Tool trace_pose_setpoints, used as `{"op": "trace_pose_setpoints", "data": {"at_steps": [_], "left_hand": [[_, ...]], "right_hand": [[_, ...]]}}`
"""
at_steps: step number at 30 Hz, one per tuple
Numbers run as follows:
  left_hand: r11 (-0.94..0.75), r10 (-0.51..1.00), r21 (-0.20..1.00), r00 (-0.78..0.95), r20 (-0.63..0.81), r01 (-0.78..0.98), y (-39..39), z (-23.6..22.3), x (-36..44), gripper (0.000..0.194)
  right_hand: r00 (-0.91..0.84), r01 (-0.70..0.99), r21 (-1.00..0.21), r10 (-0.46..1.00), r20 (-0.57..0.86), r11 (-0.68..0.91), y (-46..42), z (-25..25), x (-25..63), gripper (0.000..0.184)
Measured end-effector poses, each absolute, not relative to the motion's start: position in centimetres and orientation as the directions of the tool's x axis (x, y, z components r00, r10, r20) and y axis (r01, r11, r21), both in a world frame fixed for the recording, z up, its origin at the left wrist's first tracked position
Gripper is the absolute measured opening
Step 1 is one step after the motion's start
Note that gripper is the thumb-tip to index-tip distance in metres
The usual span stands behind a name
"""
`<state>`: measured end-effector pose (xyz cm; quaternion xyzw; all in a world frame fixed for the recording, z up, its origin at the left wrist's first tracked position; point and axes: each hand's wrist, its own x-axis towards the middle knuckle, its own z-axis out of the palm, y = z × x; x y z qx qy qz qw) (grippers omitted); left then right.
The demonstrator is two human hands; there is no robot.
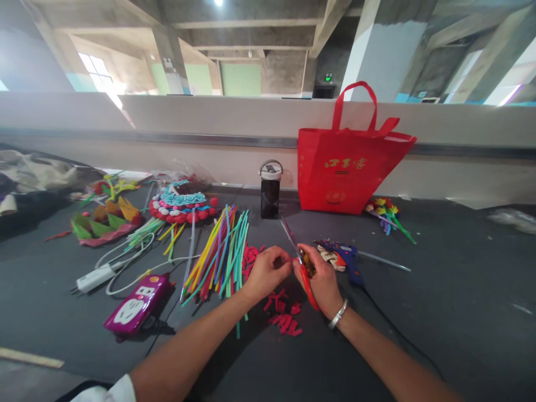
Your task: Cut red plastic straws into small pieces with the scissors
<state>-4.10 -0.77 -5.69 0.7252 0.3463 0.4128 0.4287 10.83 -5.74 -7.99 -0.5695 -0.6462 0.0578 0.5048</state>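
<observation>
My right hand (324, 282) is closed on a pair of scissors (309, 290) with red-orange handles; the blades point up and away to the left. Close beside it, my left hand (267, 272) is closed in a pinch, its fingertips almost meeting the right hand's. What the pinch holds, if anything, is too small to make out. Short red strips (285, 324) lie scattered on the dark table below the hands, with more red pieces (250, 258) behind the left hand. A bundle of colourful pipe cleaners (220, 254) spreads to the left.
A blue glue gun (354, 268) with a cord lies right of my hands. Behind stand a phone (270, 198) against a bottle (271, 170) and a red bag (339, 167). Leftward are a purple power strip (138, 304), a white charger (95, 277), a felt crown (106, 223) and flower-trimmed headpieces (182, 201).
</observation>
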Motion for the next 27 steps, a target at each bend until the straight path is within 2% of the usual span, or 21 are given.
{"op": "trace_pose_setpoints", "data": {"at_steps": [2, 3, 6, 8, 16, 27], "left_hand": [[-0.148, 0.917, 0.987, 0.366, 0.158, -0.055, -0.6, -5.9, -4.0, 0.003], [-0.033, 0.931, 0.983, 0.353, 0.097, -0.183, -0.4, -6.0, -4.0, 0.005], [0.173, 0.933, 0.851, 0.360, 0.021, -0.496, 0.0, -5.8, -4.1, 0.011], [0.212, 0.925, 0.782, 0.377, 0.032, -0.586, 0.1, -5.5, -4.2, 0.014], [0.246, 0.903, 0.732, 0.425, 0.066, -0.635, -0.8, -5.1, -4.0, 0.013], [0.271, 0.898, 0.693, 0.435, 0.068, -0.668, -0.9, -4.9, -3.8, 0.013]], "right_hand": [[0.170, 0.706, -0.636, 0.797, 0.579, 0.312, -5.8, -7.9, 10.8, 0.035], [0.169, 0.718, -0.631, 0.805, 0.568, 0.294, -5.8, -8.0, 10.8, 0.035], [0.125, 0.742, -0.607, 0.831, 0.542, 0.284, -5.6, -8.2, 10.8, 0.038], [0.081, 0.748, -0.587, 0.836, 0.543, 0.309, -5.5, -8.4, 10.7, 0.041], [0.048, 0.707, -0.613, 0.841, 0.539, 0.353, -5.8, -8.3, 10.0, 0.047], [0.048, 0.713, -0.609, 0.842, 0.537, 0.348, -5.8, -8.2, 9.9, 0.041]]}}
